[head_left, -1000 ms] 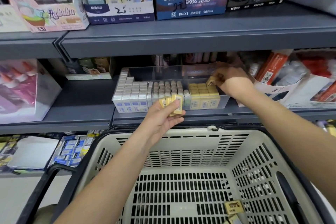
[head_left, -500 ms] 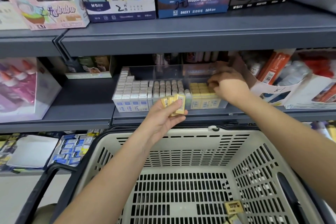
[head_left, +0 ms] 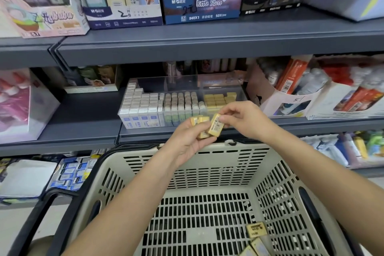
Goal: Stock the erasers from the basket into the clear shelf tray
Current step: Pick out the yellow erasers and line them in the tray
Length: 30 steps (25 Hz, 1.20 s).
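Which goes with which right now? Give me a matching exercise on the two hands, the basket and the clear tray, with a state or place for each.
Things:
1. left hand
2. right hand
3. basket
4. clear tray

States or places:
A. sits on the middle shelf, with stocked rows of erasers inside
B. pinches the top end of a single yellow eraser
C. holds a bunch of yellow erasers
D. has a few loose erasers lying in its near right corner

Pairs: 1-C, 2-B, 3-D, 4-A
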{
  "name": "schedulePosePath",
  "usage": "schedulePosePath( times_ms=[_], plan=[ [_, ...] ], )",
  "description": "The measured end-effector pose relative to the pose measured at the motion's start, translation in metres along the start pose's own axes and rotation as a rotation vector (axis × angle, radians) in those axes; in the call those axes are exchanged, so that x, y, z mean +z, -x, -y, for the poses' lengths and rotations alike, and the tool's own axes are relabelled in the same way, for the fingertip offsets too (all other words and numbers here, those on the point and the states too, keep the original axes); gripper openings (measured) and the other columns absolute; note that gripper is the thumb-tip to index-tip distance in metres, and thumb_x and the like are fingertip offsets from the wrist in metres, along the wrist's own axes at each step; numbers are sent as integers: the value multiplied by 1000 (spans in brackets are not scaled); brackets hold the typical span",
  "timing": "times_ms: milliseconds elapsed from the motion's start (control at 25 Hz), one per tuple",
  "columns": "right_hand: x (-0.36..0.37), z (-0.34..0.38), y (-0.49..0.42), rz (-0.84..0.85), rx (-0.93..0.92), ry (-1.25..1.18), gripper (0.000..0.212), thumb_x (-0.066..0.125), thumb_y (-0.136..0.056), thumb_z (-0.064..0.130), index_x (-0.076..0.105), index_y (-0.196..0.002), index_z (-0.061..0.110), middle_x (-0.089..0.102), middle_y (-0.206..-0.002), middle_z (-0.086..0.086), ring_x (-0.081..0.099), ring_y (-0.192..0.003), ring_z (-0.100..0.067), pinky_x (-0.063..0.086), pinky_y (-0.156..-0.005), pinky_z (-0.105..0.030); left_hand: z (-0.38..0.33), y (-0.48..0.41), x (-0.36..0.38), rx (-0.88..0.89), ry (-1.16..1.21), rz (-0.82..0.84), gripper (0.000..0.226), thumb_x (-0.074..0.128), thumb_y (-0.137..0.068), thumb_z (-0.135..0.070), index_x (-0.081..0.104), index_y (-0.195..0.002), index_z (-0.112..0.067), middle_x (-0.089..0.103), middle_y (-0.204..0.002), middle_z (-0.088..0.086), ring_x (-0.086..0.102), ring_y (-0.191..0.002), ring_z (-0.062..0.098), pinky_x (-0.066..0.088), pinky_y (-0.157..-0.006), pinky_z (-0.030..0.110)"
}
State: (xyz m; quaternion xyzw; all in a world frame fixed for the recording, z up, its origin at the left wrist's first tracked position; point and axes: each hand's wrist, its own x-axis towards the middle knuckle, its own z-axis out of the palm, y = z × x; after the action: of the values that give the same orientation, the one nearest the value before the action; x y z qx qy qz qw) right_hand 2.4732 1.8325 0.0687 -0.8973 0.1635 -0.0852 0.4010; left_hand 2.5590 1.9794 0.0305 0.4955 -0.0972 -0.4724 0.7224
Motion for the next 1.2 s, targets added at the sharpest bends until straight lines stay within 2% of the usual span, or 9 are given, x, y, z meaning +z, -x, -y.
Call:
schedulePosePath(
  times_ms=[120, 240, 400, 560, 680, 840, 1000, 1120, 1200],
  plan=[
    [-16, -3, -14, -126, 51, -60, 4, 68, -83, 18, 66, -83, 21, 70, -80, -1, 66, -70, -10, 54, -77, -29, -9, -1, -7, 38, 15, -73, 19, 57, -89, -4, 54, -108, -4, 68, -92, 13, 71, -83, 24, 58, -64, 26],
    [-28, 0, -44, -263, 109, -44, 8, 67, -83, 19, 67, -92, 18, 72, -90, -8, 65, -79, -14, 50, -81, -27, -19, -2, -14, 103, -106, -107, 18, 60, -88, -9, 55, -106, -12, 70, -93, 6, 69, -86, 18, 56, -65, 26],
    [-26, 9, -93, -301, 45, 339, 26, 55, -92, 27, 64, -114, 16, 63, -119, -9, 57, -107, -27, 34, -79, -21, -24, -3, -24, 191, -249, -130, 20, 62, -87, -12, 54, -103, -22, 70, -98, 0, 64, -91, 13, 51, -63, 21],
    [-20, 1, -127, -54, 13, 467, 22, 54, -92, 27, 62, -111, 18, 57, -125, -6, 53, -110, -26, 40, -90, -30, -23, -4, -33, 217, -243, -116, 21, 64, -86, -13, 56, -104, -22, 72, -94, -2, 65, -88, 12, 51, -62, 21],
    [-14, -3, -137, 163, 51, 450, 18, 52, -93, 27, 64, -104, 21, 59, -116, 2, 51, -99, -14, 37, -88, -27, -23, -6, -35, 224, -236, -88, 22, 63, -87, -12, 55, -105, -21, 74, -90, -4, 67, -85, 10, 52, -63, 21],
    [-11, -11, -134, 229, 92, 431, 20, 41, -98, 26, 61, -102, 26, 60, -115, 3, 49, -97, -12, 32, -84, -24, -23, -7, -38, 215, -218, -69, 22, 62, -87, -11, 55, -105, -21, 74, -89, -5, 68, -83, 8, 52, -64, 21],
    [-26, -15, -121, 51, 86, 395, 30, 37, -99, 32, 58, -120, 27, 55, -131, 2, 50, -119, -22, 33, -90, -26, -22, -8, -37, 208, -206, -79, 22, 62, -88, -10, 55, -106, -20, 73, -90, -3, 68, -86, 11, 53, -65, 23],
    [-45, -18, -100, -137, 132, 525, 22, 46, -94, 28, 65, -105, 25, 63, -120, -3, 55, -111, -26, 34, -80, -24, -21, -8, -37, 209, -203, -79, 22, 62, -87, -10, 56, -105, -21, 74, -92, -1, 68, -87, 13, 53, -65, 23],
    [-50, -18, -90, -96, 195, 631, 18, 54, -89, 23, 70, -97, 20, 67, -111, -6, 55, -110, -28, 38, -82, -24, -20, -8, -36, 206, -207, -70, 22, 62, -87, -11, 55, -106, -21, 74, -93, -1, 68, -86, 12, 53, -64, 23]
  ],
)
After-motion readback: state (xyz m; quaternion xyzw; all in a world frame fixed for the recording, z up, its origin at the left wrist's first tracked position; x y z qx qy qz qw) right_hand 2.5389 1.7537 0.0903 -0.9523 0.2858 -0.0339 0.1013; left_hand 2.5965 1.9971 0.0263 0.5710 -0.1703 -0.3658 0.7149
